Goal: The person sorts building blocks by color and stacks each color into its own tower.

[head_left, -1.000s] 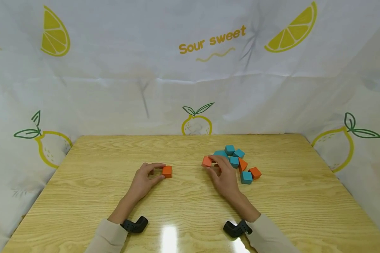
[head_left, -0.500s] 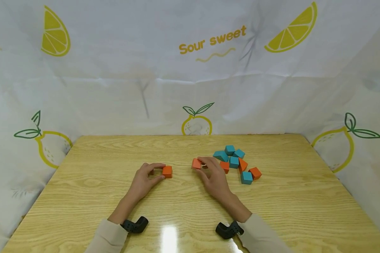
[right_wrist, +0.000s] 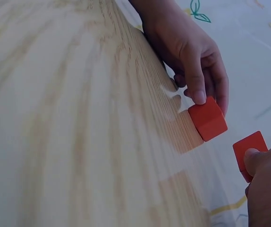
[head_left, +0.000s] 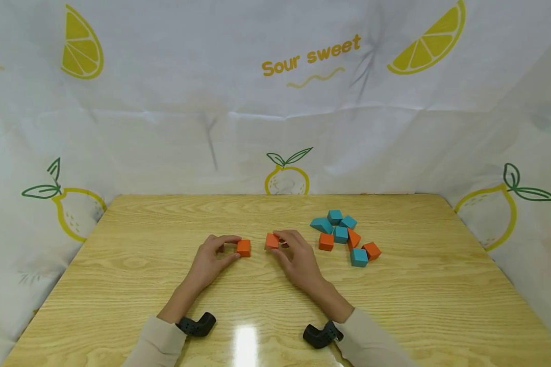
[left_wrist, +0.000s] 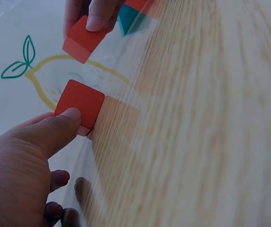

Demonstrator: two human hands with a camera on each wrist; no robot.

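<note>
My left hand (head_left: 209, 260) pinches an orange cube (head_left: 244, 248) between thumb and fingers; in the left wrist view that cube (left_wrist: 81, 101) rests on the tabletop. A second orange cube (head_left: 272, 241) is pinched by my right hand (head_left: 299, 261), a short gap to the right of the first. In the right wrist view this second cube (right_wrist: 249, 147) appears lifted off the wood, with the thumb on its face. The two cubes are apart.
Right of my right hand lies a loose group of blocks: an orange cube (head_left: 326, 242), several blue cubes (head_left: 341, 234), a blue wedge-like block (head_left: 321, 225), an orange triangular block (head_left: 353, 238) and another orange cube (head_left: 372, 251). A white printed cloth (head_left: 202, 153) hangs behind the wooden table (head_left: 156, 214).
My right hand has moved left with its orange cube, away from the block group and closer to the left cube. Another orange cube has come into sight behind it. My left hand stays put.
</note>
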